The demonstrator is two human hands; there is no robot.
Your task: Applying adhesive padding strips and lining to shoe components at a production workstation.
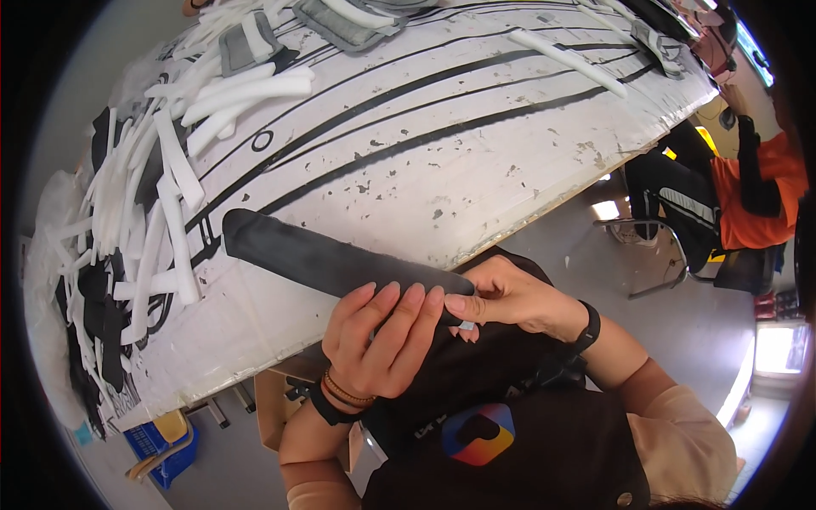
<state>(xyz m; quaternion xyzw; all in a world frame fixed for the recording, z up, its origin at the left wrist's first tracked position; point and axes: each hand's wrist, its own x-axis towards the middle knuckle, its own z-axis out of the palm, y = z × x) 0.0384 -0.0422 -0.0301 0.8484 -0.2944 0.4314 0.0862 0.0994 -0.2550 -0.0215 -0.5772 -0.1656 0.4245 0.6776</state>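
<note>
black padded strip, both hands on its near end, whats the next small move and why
Probably ease the near end closed with the right hand while the left hand steadies it: the black padded strip is gripped only there, and its far end juts free over the table.

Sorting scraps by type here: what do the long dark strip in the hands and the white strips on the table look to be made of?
The dark strip looks like matte black fabric over padding, likely foam: soft rounded end, no shine. The white strips look like plain foam, matte and slightly bent. The table seems white-painted board; the paint is chipped.
</note>
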